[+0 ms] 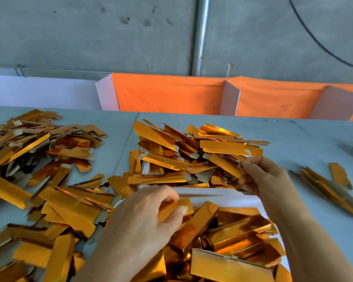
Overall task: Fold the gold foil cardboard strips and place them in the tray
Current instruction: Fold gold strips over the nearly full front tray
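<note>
My left hand (151, 214) hovers over the near edge of the white tray (222, 195) and pinches a folded gold strip (177, 207) between thumb and fingers. Just beyond the tray's far rim, my right hand (259, 176) pinches the end of a flat gold strip (224, 164) lying on the central pile (192, 155). The tray holds several folded gold strips (232, 237).
A large heap of gold strips (39, 169) covers the left of the grey table (304, 139). A small bundle of strips (330, 186) lies at the right. Orange and white bins (171, 94) stand behind the table, below a concrete wall.
</note>
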A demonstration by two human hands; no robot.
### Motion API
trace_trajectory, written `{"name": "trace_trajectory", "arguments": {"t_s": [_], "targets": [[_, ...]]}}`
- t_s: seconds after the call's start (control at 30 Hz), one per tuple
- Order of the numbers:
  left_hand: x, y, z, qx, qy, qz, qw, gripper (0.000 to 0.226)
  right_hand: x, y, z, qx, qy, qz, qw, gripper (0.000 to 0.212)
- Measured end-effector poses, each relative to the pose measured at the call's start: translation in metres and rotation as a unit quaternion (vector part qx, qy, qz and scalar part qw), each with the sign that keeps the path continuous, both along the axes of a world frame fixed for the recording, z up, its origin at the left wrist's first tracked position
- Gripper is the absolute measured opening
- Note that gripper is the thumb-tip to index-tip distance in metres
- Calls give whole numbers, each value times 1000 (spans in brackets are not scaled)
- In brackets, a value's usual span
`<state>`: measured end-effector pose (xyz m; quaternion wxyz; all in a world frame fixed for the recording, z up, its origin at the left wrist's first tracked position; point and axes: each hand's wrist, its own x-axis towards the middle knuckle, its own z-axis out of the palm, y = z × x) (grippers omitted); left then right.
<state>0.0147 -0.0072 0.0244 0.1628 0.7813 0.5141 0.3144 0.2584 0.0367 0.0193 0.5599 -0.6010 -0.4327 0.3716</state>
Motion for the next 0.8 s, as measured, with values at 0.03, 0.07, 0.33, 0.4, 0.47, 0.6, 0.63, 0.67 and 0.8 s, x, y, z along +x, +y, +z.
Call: {"name": "trace_trajectory", "arguments": {"t_s": [0.03, 0.07, 0.33, 0.4, 0.47, 0.6, 0.63, 0.67, 0.8], "targets": [[0, 0, 1, -5, 8, 1, 1000, 53, -2, 0, 0, 3, -32, -1, 999, 13], [0, -1, 2, -11, 17, 2, 1000, 59, -4, 1, -1, 7, -66, -6, 998, 13], [12, 2, 3, 34, 55, 27, 998, 37, -4, 4, -6, 41, -248, -96, 963, 12], [16, 3, 2, 65, 58, 43, 995, 35, -3, 5, -6, 35, -295, -94, 950, 14], [18, 2, 4, 93, 38, 41, 994, 38, 1, 7, -7, 2, -355, -59, 933, 15], [21, 0, 5, 123, -10, 27, 992, 34, 2, 18, -12, -83, -438, 81, 891, 24], [21, 1, 4, 123, -24, 25, 992, 34, 2, 21, -13, -91, -443, 103, 886, 27], [21, 2, 3, 122, -42, 24, 991, 34, 1, 25, -14, -97, -454, 120, 878, 29], [18, 3, 2, 113, -104, 35, 988, 33, 2, 38, -16, -126, -494, 150, 847, 31]]}}
